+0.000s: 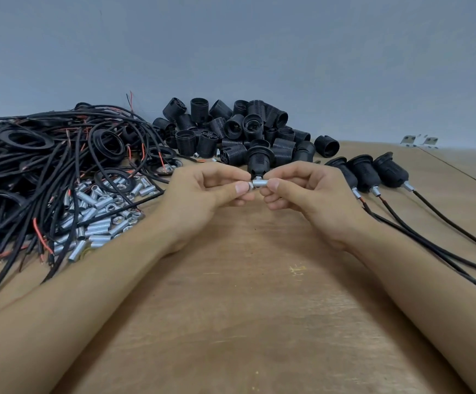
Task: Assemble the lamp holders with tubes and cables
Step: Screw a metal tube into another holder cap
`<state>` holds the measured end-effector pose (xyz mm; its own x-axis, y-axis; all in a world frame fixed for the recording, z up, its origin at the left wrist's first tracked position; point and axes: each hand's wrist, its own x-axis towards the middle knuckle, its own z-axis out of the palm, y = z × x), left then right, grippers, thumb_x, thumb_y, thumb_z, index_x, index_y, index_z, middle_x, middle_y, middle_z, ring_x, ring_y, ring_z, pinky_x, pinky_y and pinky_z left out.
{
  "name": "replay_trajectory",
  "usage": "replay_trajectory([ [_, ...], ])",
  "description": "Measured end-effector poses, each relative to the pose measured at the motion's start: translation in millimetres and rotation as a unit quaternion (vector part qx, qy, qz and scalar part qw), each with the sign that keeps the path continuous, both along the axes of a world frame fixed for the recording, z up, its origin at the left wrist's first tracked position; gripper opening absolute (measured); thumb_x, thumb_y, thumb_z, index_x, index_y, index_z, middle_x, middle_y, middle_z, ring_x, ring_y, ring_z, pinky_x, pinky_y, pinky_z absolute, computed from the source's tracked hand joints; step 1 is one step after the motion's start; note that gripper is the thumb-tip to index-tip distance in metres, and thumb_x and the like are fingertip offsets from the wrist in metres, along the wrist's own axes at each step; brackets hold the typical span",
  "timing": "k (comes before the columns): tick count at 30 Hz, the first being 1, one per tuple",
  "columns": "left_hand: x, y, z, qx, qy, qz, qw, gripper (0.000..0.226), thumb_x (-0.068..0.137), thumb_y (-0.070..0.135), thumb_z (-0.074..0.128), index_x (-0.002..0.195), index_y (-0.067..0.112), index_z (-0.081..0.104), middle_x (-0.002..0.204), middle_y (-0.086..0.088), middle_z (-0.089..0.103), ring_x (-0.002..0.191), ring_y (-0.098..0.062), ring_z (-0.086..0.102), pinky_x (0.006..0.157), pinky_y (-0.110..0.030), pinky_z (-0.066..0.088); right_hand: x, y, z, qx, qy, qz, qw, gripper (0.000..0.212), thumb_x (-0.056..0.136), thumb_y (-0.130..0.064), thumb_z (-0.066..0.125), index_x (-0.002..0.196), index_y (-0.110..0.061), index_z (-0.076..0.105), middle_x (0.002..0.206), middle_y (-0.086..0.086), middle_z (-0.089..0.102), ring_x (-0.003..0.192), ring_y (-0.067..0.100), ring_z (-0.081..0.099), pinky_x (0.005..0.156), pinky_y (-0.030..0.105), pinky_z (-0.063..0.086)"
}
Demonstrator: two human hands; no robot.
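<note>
A small silver metal tube (259, 183) lies crosswise between my two hands at the table's middle. My left hand (205, 191) pinches its left end, and my right hand (305, 189) pinches its right end. Just behind the tube, a black lamp holder (259, 159) stands upright with its base touching the tube. What supports the holder is hidden by my fingers.
A tangle of black cables (40, 172) with red wire ends fills the left. Loose silver tubes (97, 214) lie beside it. A heap of black lamp holders (236, 129) sits at the back. Three holders with tubes and cables (373, 174) lie at right on the wooden table (245, 308).
</note>
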<state>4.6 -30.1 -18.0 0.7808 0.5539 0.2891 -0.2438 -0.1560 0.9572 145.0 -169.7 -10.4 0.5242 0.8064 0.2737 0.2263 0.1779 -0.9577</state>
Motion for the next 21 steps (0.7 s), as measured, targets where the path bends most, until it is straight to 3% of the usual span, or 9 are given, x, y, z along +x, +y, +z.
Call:
replay_trajectory([
  [3, 1.3, 0.8, -1.1, -0.056, -0.007, -0.023, 0.998, 0.023, 0.074, 0.012, 0.071, 0.095, 0.004, 0.073, 0.088, -0.013, 0.076, 0.082, -0.02, 0.073, 0.078, -0.027, 0.057, -2.9, 1.5, -1.7, 0.001, -0.009, 0.01, 1.0, 0.009, 0.089, 0.001, 0.066, 0.097, -0.001, 0.071, 0.085, 0.017, 0.075, 0.078, 0.019, 0.073, 0.07, 0.025, 0.058],
  [11, 4.3, -0.7, -1.2, -0.098, -0.001, -0.023, 0.995, 0.032, 0.07, 0.016, 0.075, 0.099, 0.003, 0.074, 0.094, -0.015, 0.076, 0.087, -0.019, 0.072, 0.083, -0.026, 0.056, -4.1, 1.1, -2.3, 0.022, -0.03, -0.001, 0.999, 0.008, 0.086, 0.002, 0.07, 0.093, 0.0, 0.071, 0.081, 0.015, 0.074, 0.074, 0.018, 0.071, 0.069, 0.025, 0.058],
  [16, 0.9, -0.9, 1.4, -0.138, 0.016, -0.059, 0.989, 0.029, 0.076, 0.014, 0.068, 0.102, 0.002, 0.072, 0.094, -0.015, 0.076, 0.084, -0.016, 0.074, 0.073, -0.021, 0.057, -5.3, -1.8, -2.7, 0.034, -0.141, -0.015, 0.989, 0.009, 0.086, -0.001, 0.073, 0.093, -0.006, 0.073, 0.086, 0.012, 0.075, 0.08, 0.025, 0.072, 0.079, 0.033, 0.06],
  [21, -1.6, 0.0, 2.8, -0.102, 0.026, -0.053, 0.993, 0.027, 0.078, 0.016, 0.067, 0.101, 0.003, 0.073, 0.092, -0.016, 0.076, 0.083, -0.019, 0.075, 0.072, -0.022, 0.058, -8.9, -2.4, -4.3, 0.041, -0.211, -0.031, 0.976, 0.013, 0.087, -0.003, 0.073, 0.096, -0.011, 0.075, 0.089, 0.001, 0.075, 0.085, 0.014, 0.072, 0.08, 0.032, 0.06],
])
